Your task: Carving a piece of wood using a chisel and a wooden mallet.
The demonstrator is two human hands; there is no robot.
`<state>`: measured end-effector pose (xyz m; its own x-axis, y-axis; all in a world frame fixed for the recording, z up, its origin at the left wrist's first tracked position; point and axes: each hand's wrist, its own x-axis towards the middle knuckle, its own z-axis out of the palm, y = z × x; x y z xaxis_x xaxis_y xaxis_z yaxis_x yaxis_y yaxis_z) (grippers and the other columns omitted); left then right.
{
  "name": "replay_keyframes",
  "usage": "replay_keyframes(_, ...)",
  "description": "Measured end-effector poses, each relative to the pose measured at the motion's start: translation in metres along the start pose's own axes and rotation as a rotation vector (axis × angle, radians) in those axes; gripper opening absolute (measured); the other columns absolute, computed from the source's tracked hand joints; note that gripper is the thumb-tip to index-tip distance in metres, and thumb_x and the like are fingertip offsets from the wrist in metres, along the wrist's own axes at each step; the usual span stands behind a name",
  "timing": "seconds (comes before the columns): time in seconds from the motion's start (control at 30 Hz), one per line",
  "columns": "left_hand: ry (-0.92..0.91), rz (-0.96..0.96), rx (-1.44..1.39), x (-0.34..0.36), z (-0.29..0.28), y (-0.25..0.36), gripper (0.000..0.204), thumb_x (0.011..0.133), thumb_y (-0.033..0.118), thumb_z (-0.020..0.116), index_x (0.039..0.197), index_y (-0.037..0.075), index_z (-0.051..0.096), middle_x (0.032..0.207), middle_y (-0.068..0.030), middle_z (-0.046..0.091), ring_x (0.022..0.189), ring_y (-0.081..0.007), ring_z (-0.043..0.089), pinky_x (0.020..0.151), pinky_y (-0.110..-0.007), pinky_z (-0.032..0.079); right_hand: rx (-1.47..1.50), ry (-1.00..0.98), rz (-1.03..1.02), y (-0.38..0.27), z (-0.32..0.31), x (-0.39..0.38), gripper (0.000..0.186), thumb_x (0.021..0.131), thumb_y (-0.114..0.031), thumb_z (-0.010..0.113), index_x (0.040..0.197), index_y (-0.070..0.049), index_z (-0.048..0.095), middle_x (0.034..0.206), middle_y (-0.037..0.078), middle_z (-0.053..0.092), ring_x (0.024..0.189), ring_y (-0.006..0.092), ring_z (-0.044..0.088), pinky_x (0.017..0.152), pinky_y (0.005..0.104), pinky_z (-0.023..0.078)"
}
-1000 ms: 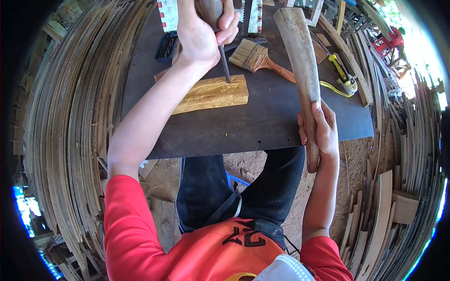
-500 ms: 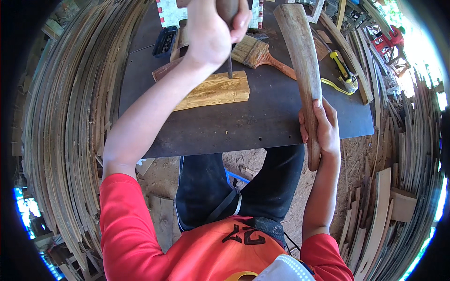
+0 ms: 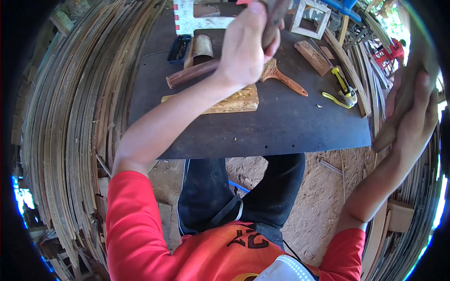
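Visibly, left grip (image 3: 243, 51) holds brown handle (image 3: 275, 22), right grip (image 3: 414, 112) wooden club (image 3: 422, 54); shirt (image 3: 199, 255) bears print (image 3: 248, 239).

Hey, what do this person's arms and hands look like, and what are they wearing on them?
Plain red short sleeves end near the elbows, leaving the forearms bare. The left hand and right hand are ungloved, with no watch or bracelet showing.
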<state>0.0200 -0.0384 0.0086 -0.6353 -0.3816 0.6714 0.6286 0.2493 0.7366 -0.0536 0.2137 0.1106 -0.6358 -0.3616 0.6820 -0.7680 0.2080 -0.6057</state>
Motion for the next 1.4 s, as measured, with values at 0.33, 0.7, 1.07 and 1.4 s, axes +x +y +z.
replay_keyframes(0.33, -0.013, 0.026, -0.041, 0.001, 0.005, -0.004, 0.071, 0.106, 0.066, 0.022, 0.102, 0.003, 0.054, 0.056, 0.0006, 0.045, 0.046, -0.0067, 0.036, 0.042, -0.024, 0.026, -0.446, -0.267, 0.081, -0.037, -0.021, 0.03, 0.061, 0.099, -0.047, 0.066, 0.135, 0.002, 0.062, 0.104, 0.013, 0.072, 0.092, 0.0142, 0.066, 0.082, 0.0283, 0.051)
replay_keyframes(0.7, 0.082, -0.037, -0.101, 0.006, 0.003, -0.006, 0.066, 0.108, 0.063, 0.025, 0.101, 0.005, 0.054, 0.056, 0.0016, 0.042, 0.044, -0.0076, 0.035, 0.041, -0.026, 0.026, -0.179, -0.145, -0.001, -0.016, 0.007, 0.028, 0.053, 0.101, -0.046, 0.065, 0.129, -0.001, 0.065, 0.067, -0.001, 0.059, 0.05, 0.0032, 0.047, 0.047, 0.0207, 0.032)
replay_keyframes(1.07, 0.04, 0.029, -0.011, -0.002, 0.004, -0.004, 0.071, 0.106, 0.068, 0.025, 0.098, 0.004, 0.056, 0.057, 0.0004, 0.046, 0.046, -0.0082, 0.038, 0.043, -0.026, 0.028, -0.062, -0.329, -0.009, -0.02, 0.012, 0.019, 0.061, 0.097, -0.048, 0.069, 0.13, 0.004, 0.064, 0.058, -0.002, 0.054, 0.043, 0.0038, 0.047, 0.042, 0.0227, 0.033)
replay_keyframes(1.4, 0.008, -0.034, -0.055, 0.002, 0.014, -0.01, 0.066, 0.108, 0.062, 0.028, 0.095, 0.004, 0.056, 0.059, -0.0005, 0.047, 0.047, -0.0076, 0.037, 0.043, -0.026, 0.028, 0.256, -0.318, 0.307, 0.024, 0.019, -0.046, 0.051, 0.102, -0.047, 0.06, 0.12, 0.001, 0.059, 0.07, 0.005, 0.059, 0.044, 0.0098, 0.053, 0.038, 0.0254, 0.039)
